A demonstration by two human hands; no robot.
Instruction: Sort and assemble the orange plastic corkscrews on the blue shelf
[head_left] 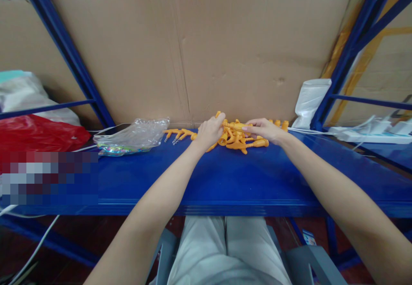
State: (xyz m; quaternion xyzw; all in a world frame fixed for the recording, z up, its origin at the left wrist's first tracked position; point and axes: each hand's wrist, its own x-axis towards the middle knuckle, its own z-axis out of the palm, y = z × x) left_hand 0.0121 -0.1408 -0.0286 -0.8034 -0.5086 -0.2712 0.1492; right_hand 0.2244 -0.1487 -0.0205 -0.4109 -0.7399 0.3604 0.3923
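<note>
My left hand (210, 130) is closed around an orange plastic piece, whose tip pokes out above the fingers. My right hand (264, 130) pinches the right end of an orange plastic rod (236, 126), held level; its left end meets my left hand. Whether the two held parts are joined, I cannot tell. Under and between both hands lies a pile of orange plastic pieces (238, 144), some with flared, cup-like ends. Left of my left hand, branched orange pieces (180, 133) lie in a row with thin, dark spiral ends like corkscrews.
A clear plastic bag (138, 134) with colourful contents lies left on the blue shelf (244, 182). Red plastic bag (41, 132) is further left. A white pouch (310, 102) leans at the back right, near a power strip (370, 134). Cardboard (225, 53) stands behind.
</note>
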